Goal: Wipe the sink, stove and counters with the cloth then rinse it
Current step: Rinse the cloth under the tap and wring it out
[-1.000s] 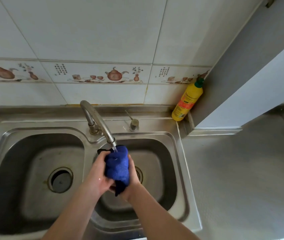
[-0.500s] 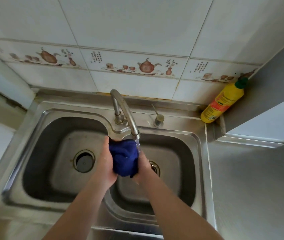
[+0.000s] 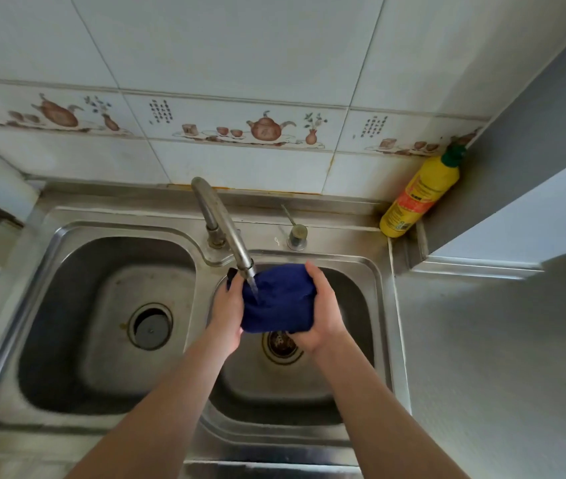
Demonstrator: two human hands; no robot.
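A dark blue cloth is bunched between both my hands over the right basin of the steel double sink. My left hand grips its left side and my right hand grips its right side and top edge. The curved faucet reaches over the cloth, and a thin stream of water runs from its spout onto the fabric. The right drain shows just below the cloth. The stove is out of view.
A yellow bottle with a green cap leans in the back right corner. A small tap handle stands right of the faucet. The left basin has a plugged drain. Grey counter lies to the right, tiled wall behind.
The cloth has spread wider between my hands, and my right hand moved up to its top right edge. The view shifted a little, with the sink more centred.
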